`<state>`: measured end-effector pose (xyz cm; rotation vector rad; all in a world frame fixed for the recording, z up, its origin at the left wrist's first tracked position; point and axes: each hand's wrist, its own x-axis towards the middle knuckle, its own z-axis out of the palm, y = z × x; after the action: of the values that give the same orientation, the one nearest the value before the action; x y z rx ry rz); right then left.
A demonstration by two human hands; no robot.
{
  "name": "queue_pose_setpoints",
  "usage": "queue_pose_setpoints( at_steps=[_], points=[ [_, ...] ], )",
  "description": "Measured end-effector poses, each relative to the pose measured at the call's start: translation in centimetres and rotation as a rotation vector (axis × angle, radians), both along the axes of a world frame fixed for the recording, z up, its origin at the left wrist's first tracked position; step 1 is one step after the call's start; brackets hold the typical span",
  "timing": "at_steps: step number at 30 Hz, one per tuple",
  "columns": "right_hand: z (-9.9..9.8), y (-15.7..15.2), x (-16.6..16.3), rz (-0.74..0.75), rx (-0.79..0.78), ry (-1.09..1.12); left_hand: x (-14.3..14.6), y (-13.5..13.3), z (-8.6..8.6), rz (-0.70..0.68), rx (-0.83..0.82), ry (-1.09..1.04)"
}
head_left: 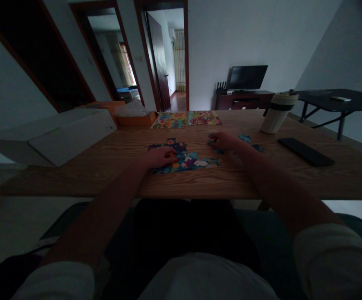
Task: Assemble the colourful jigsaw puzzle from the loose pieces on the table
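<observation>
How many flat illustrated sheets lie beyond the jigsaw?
2, beyond the jigsaw: left sheet beside the orange box, right sheet alongside the left. Any stacked underneath wouldn't show.

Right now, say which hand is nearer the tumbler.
Right. The right hand is left of the tumbler, among loose pieces; the left hand is farther left, at the puzzle.

Puzzle (187,161) partly joined, flat, dark blue and teal, centre frame. Loose pieces (245,138) scattered right of centre.

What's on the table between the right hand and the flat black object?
In the head view, loose puzzle pieces lie between the right hand and the flat black object, with the right forearm partly in front.
</observation>
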<state>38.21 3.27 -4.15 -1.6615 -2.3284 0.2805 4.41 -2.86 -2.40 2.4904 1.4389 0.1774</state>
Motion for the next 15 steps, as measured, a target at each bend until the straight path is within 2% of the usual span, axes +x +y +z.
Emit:
queue_pose_setpoints(
  at_steps=[2,5,10,15],
  points=[
    [-0.2,0.0,0.3,0.023,0.034,-0.005,0.2,-0.1,0.1,0.012,0.018,-0.007],
    [-0.7,0.3,1.0,0.033,0.0,0.051,0.0,-0.2,0.1,0.044,0.043,-0.065],
    [-1.4,0.8,3.0,0.093,-0.039,0.199,-2.5,1.2,-0.6,0.174,0.08,-0.253],
    [-1.1,0.4,3.4,0.014,-0.061,0.182,-3.9,2.1,-0.7,0.261,0.09,-0.347]
  ],
)
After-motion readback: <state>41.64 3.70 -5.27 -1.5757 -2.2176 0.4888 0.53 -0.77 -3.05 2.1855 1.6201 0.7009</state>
